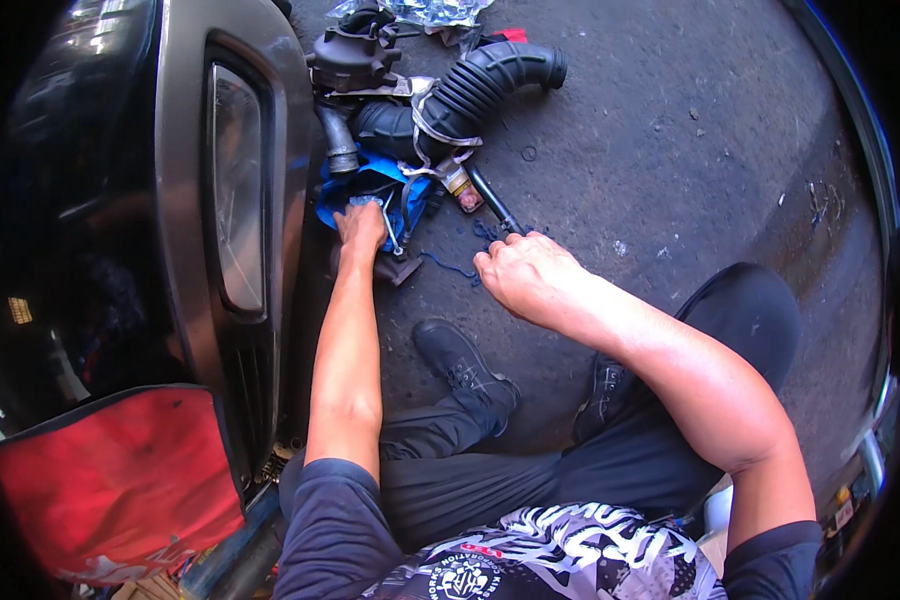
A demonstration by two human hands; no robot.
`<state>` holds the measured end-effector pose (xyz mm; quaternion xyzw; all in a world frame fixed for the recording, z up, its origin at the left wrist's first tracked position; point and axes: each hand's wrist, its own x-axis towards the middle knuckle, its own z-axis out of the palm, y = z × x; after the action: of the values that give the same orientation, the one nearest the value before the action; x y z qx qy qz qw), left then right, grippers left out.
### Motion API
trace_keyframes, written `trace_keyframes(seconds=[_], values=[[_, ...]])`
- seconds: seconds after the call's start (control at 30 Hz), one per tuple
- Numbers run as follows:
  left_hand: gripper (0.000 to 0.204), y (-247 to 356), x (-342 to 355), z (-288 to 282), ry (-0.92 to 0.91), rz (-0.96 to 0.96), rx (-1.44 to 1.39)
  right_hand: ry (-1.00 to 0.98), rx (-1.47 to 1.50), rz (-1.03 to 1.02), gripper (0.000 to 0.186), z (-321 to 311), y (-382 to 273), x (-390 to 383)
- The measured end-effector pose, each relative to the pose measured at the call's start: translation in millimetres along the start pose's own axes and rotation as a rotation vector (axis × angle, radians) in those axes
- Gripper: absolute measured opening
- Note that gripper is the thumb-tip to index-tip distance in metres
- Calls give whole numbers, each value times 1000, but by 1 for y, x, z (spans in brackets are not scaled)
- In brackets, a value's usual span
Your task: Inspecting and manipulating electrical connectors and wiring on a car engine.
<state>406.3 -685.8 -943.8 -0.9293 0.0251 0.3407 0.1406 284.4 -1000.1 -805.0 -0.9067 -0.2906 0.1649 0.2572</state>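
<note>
My left hand (362,226) reaches into a crumpled blue plastic bag (332,205), its fingers bent and partly hidden; what they hold I cannot make out. Beside it, a thin metal rod (390,228) with a ringed end lies across the bag. My right hand (530,272) is closed at the near end of a black tubular handle (490,196), which slopes away from me to the left. Blue string (450,265) trails over the floor between both hands. Close by lies a small clear packet (462,188) with a yellow band.
A ribbed black air hose (470,95) and a dark metal housing (355,60) with a grey pipe (337,140) sit beyond the bag. On the left stands a dark car bumper with a lamp (238,190), a red cover (120,480) near it. My shoe (465,370) is just below the hands.
</note>
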Motion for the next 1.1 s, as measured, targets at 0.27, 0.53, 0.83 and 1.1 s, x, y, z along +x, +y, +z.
trace_keyframes(seconds=[0.27,0.53,0.83,1.1], values=[[33,-43,-37,-38,271,82,-584,175,50,131,15,-18,-10,23],[24,43,-258,-166,362,216,-1559,272,763,351,22,-105,-70,13],[20,3,-479,-355,418,340,-1517,155,1575,401,27,-295,-238,-95],[26,-46,-652,-493,527,527,-1177,121,1522,368,27,-450,-366,-161]])
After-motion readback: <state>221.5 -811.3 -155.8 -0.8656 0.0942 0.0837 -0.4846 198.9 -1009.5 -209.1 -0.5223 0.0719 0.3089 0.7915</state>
